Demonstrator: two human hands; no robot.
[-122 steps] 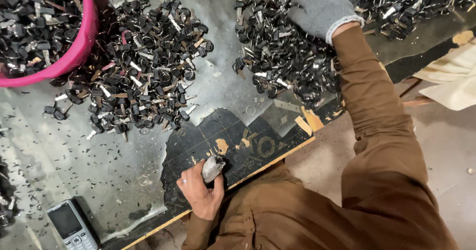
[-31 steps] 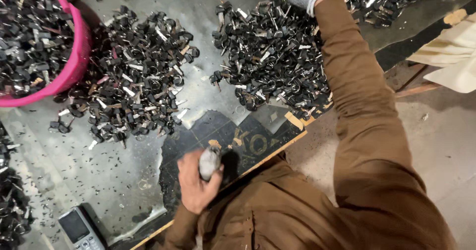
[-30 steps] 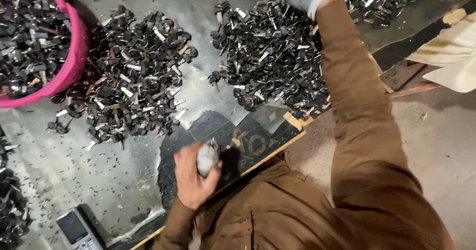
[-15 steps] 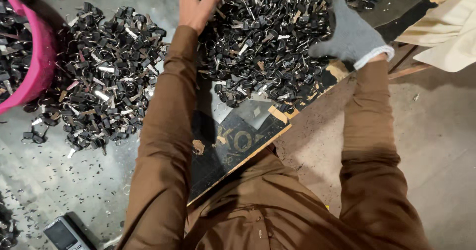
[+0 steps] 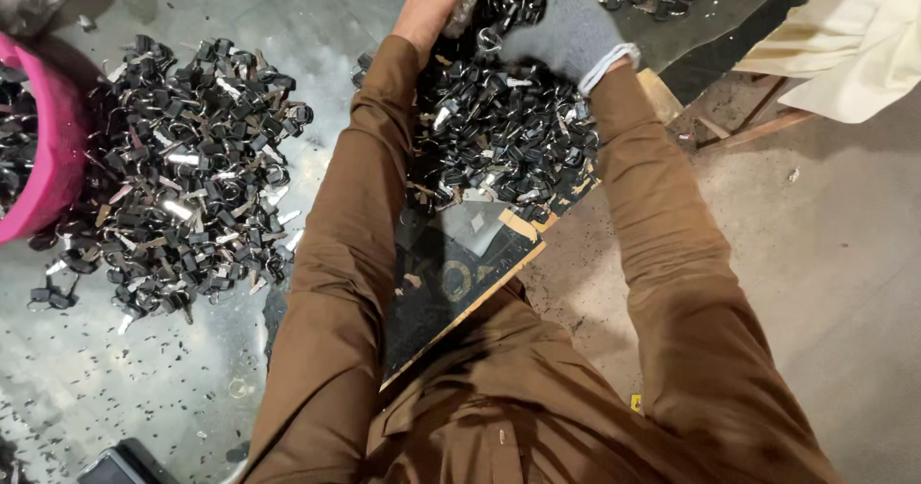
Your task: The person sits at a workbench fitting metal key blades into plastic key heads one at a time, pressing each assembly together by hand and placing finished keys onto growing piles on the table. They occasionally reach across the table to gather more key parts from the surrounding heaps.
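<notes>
Whereas half a second ago the hands were apart, head view now shows them meeting over the far key pile (image 5: 499,129). Bare left hand (image 5: 436,0) grip is closed on a small grey tool (image 5: 467,9); gloved right hand (image 5: 566,28) presses beside it, grip hidden. Pink tub (image 5: 48,158) sits well left of the pile.

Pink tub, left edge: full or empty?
Filled. The pink tub holds dark key-like metal pieces up near its rim; how deep they go cannot be told, since it is cut off by the frame.
</notes>
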